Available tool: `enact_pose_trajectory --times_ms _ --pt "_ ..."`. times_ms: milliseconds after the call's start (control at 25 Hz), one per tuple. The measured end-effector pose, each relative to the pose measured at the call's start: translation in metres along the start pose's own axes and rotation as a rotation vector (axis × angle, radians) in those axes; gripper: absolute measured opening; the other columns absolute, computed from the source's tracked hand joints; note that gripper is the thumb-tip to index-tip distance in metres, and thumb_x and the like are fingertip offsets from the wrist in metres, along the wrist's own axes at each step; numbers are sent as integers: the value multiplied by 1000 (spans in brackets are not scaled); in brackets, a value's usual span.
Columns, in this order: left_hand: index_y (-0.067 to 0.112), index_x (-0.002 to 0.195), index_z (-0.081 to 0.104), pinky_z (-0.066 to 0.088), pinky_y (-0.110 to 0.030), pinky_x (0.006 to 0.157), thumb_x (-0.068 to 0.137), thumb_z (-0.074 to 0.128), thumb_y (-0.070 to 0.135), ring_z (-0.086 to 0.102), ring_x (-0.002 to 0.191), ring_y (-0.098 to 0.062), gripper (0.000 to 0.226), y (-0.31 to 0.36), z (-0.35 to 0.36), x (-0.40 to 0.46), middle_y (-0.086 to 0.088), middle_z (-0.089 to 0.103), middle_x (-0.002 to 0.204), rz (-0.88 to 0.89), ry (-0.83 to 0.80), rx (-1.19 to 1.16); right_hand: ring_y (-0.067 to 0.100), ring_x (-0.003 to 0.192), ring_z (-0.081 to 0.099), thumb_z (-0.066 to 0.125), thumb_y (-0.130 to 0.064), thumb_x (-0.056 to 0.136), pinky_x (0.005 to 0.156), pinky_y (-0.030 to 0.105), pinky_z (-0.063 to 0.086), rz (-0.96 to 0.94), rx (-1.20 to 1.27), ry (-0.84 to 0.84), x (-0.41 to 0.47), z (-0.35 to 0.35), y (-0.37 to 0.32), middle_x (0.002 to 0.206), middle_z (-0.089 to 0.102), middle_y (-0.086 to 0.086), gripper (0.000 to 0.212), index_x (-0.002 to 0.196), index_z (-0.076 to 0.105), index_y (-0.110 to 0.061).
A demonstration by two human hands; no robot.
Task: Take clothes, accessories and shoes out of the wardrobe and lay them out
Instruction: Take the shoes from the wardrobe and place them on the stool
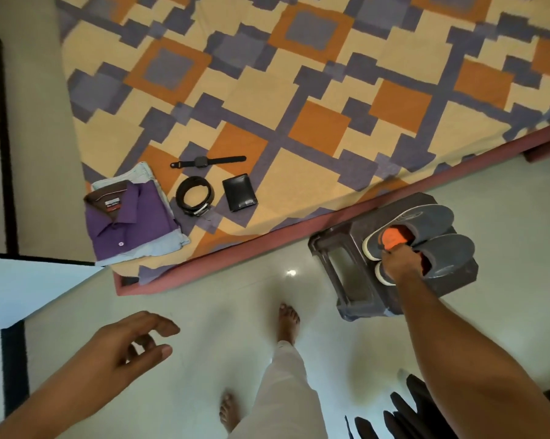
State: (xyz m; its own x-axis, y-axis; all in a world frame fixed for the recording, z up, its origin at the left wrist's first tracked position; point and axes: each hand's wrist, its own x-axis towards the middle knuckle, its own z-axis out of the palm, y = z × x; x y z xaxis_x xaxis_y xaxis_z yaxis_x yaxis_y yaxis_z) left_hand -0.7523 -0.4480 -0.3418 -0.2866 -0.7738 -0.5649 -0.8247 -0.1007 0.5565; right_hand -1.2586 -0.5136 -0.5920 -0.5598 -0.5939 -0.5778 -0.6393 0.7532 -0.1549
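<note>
A pair of grey shoes (pixel 425 231) with orange insoles rests on a dark plastic stool (pixel 346 264) beside the bed. My right hand (pixel 402 263) grips both shoes at their heels. My left hand (pixel 131 342) hovers over the floor at the lower left, fingers apart and holding nothing. On the bed's near corner lie a folded purple shirt (pixel 131 220) on top of light blue folded cloth, a coiled dark belt (pixel 194 194), a black wallet (pixel 239 196) and a black watch (pixel 204 161).
The bed (pixel 330 90) has a patterned orange, cream and purple cover and a maroon edge. A white wardrobe door (pixel 29 286) juts in at the left. My bare feet stand on the glossy floor (pixel 235 296). Dark objects sit at the bottom right.
</note>
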Motion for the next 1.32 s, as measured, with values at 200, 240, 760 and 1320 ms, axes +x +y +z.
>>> enact_pose_trajectory --times_ms 200,240,760,1320 --pt "47 105 62 52 -14 65 85 66 41 64 92 -6 21 -17 11 -53 26 65 112 43 110 -94 40 85 71 62 -17 89 79 45 54 -183 207 -19 -90 10 1 90 72 27 23 90 70 4" --pt "48 104 63 52 -14 65 87 68 36 63 91 -6 22 -23 13 -67 26 65 111 50 133 -114 37 77 73 64 -16 89 75 45 55 -195 293 -57 -115 15 3 86 73 26 21 87 70 4" --pt "39 96 71 55 -32 71 86 73 20 65 76 -10 21 -111 91 -231 12 70 107 117 241 -439 14 59 67 68 -17 90 58 24 54 -492 641 -142 -432 40 35 76 74 6 6 87 72 -13" --pt "41 97 70 55 -17 68 87 72 26 67 79 -13 18 -54 154 -245 15 69 106 184 262 -456 7 56 54 69 -30 90 57 30 46 -586 785 -255 -478 -6 89 79 74 4 8 91 74 -24"
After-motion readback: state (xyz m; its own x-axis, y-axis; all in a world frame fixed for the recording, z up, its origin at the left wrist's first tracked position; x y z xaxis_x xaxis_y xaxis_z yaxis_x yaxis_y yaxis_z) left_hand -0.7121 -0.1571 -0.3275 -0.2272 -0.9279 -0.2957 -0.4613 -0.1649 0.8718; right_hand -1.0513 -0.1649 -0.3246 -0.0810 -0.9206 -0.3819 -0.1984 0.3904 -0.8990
